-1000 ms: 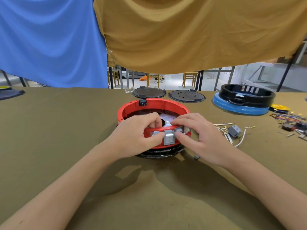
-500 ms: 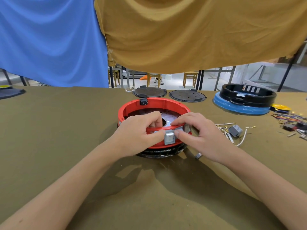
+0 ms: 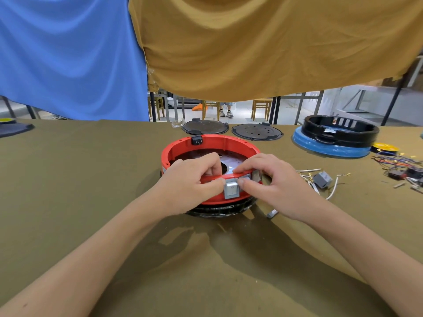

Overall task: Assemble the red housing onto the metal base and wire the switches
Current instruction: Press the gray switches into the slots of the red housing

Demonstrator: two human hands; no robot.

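Note:
A red ring housing [image 3: 180, 147] sits over a metal base [image 3: 226, 161] on a black bottom part [image 3: 219, 209] at the table's middle. A grey rocker switch [image 3: 231, 188] is set in the housing's near wall. My left hand [image 3: 190, 181] grips the near rim, fingers inside, thumb beside the switch. My right hand [image 3: 272, 184] pinches the rim from the right, thumb against the switch. A black socket [image 3: 196, 140] is on the far wall.
A loose grey switch [image 3: 322, 179] with white wires [image 3: 332, 189] lies to the right, and a small grey piece [image 3: 272, 213] by my right wrist. Two dark discs [image 3: 256, 132], a black ring on a blue base [image 3: 332, 149] and coloured wires [image 3: 400, 165] lie farther back and right.
Both hands have stayed on the near rim. My right thumb and fingers have shifted slightly around the grey switch, which sits a little higher against the rim.

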